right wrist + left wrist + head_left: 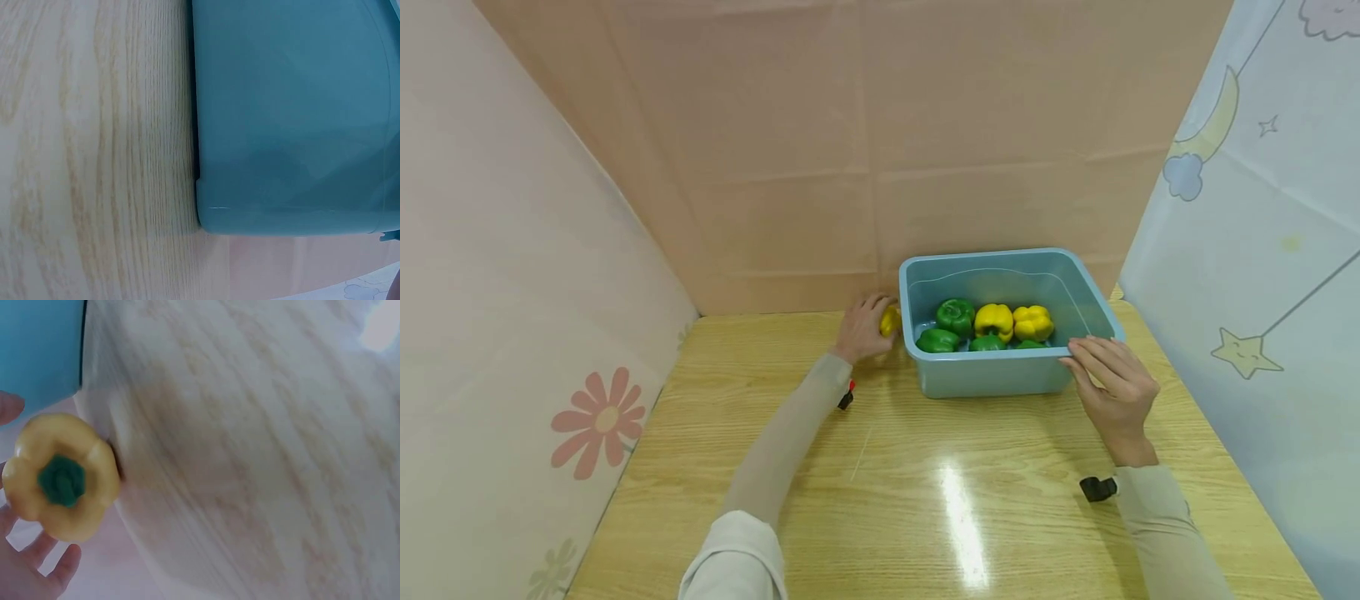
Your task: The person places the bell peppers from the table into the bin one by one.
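Just left of the blue plastic bin (992, 375), my left hand (862, 328) holds a yellow bell pepper (889, 322). In the left wrist view that yellow pepper (94, 487) shows its green stem, with thumb and fingers around it. My right hand (1116, 387) grips the bin's near rim at the right corner, fingers over the edge and thumb on the outside. Inside the bin lie two more yellow peppers (994, 322) and several green peppers (956, 317), some partly hidden by the front wall. The right wrist view shows mostly the bin's outer wall (294, 125).
The bin stands at the back of a wooden table (880, 500), close to a tan backdrop (775, 167). Patterned sheets hang at the left (512, 250) and right (1262, 233). A black wrist camera (1097, 489) sticks out from the right cuff.
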`<state>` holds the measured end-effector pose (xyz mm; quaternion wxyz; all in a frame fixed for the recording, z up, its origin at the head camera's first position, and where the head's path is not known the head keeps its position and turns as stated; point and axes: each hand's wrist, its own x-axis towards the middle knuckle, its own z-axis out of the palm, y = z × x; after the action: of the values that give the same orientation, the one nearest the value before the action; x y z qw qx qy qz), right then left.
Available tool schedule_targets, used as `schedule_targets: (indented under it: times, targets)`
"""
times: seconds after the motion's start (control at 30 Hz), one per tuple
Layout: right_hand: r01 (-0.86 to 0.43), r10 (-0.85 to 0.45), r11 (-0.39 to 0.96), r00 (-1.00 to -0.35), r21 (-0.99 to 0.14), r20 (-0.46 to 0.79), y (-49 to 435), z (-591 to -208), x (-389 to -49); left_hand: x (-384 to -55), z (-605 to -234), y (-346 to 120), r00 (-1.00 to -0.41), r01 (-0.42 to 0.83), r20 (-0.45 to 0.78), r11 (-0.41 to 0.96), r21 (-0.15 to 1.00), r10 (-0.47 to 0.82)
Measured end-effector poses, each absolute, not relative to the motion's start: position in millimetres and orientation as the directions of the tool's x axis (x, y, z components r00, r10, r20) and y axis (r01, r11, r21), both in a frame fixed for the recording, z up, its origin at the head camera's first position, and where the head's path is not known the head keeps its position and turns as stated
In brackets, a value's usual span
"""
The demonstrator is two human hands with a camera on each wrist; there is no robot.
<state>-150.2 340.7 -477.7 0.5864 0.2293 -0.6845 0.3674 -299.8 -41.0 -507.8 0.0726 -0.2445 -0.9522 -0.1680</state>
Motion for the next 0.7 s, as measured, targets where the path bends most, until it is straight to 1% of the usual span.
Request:
schedule_targets:
  times: [0.27, 0.53, 0.7]
  targets:
    - [-0.743, 0.11, 0.628, -0.207, -0.23, 0.972, 341.7, -477.2, -149.1, -302.8, -517.8, -37.6, -0.881, 0.472, 0.14, 0.831, 0.294, 0.451]
    - [-0.744, 0.113, 0.627, -0.209, -0.233, 0.971, 339.1, -472.5, -147.9, -306.5, -515.3, -36.2, -0.855, 0.519, 0.122, 0.821, 0.237, 0.505]
    - [-0.745, 0.106, 0.629, -0.198, -0.22, 0.974, 338.6, -473.3, -148.3, -310.7, -515.6, -35.6, -0.831, 0.556, 0.117, 0.814, 0.167, 0.543]
